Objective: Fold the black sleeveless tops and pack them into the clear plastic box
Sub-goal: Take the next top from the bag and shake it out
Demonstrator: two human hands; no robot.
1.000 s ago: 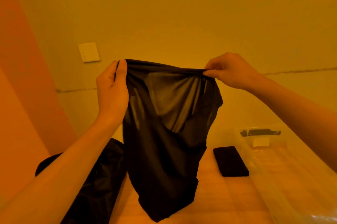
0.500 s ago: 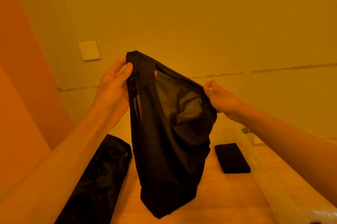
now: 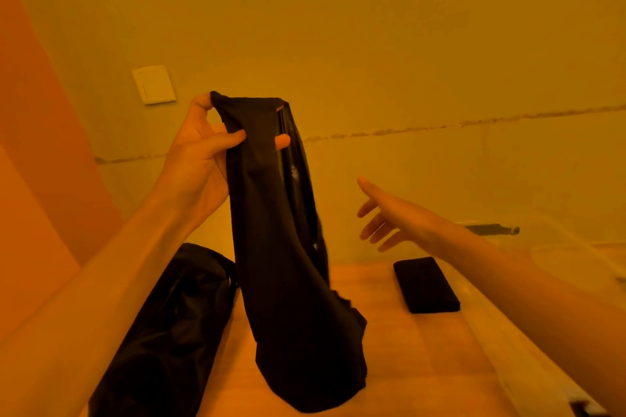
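A black sleeveless top (image 3: 291,281) hangs doubled lengthwise in mid-air, its lower end close above the wooden table (image 3: 406,355). My left hand (image 3: 200,159) grips its top edge, fingers curled through the fabric. My right hand (image 3: 389,216) is off the top, to its right, fingers spread and holding nothing. A pile of more black tops (image 3: 169,332) lies on the table at the lower left. The clear plastic box (image 3: 508,332) stands at the right, partly hidden by my right forearm.
A flat black rectangular object (image 3: 425,284) lies on the table between the hanging top and the box. A wall with a white switch plate (image 3: 154,84) runs close behind the table. An orange surface closes off the left side.
My right hand has let go of the top and moved down to the right, fingers spread. The top now hangs narrow from my left hand alone.
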